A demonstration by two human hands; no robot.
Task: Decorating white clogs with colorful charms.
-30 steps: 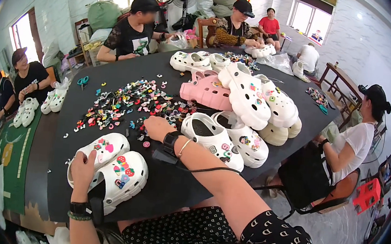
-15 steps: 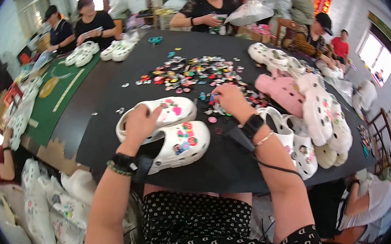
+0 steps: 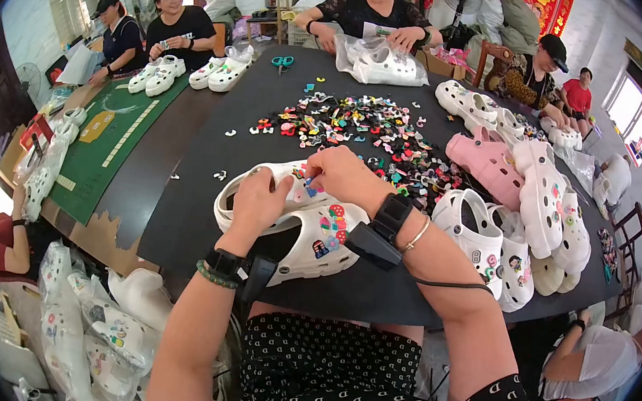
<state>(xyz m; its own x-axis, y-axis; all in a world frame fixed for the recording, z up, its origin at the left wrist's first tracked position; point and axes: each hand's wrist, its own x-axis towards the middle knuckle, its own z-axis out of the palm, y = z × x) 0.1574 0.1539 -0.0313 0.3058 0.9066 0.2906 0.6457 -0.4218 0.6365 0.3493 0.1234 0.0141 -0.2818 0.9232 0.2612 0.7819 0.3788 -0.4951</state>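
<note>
Black table [image 3: 202, 211] bears two charm-studded white clogs [image 3: 310, 231], left hand [image 3: 257, 201] and right hand [image 3: 343, 175] gripping them.

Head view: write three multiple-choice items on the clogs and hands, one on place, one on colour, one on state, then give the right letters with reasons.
1. Where does the pile of small charms lie?
A. on the black table, beyond the hands
B. on the floor
C. in a box

2. What colour is the one clog that differs from the rest?
A. blue
B. pink
C. black

3. What is the left hand doing?
A. hanging free
B. holding scissors
C. resting on a white clog

Answers: 1 A, the charms spread over the tabletop past the right hand. 2 B, it lies pink among white ones. 3 C, its fingers lie over the clog.
</note>
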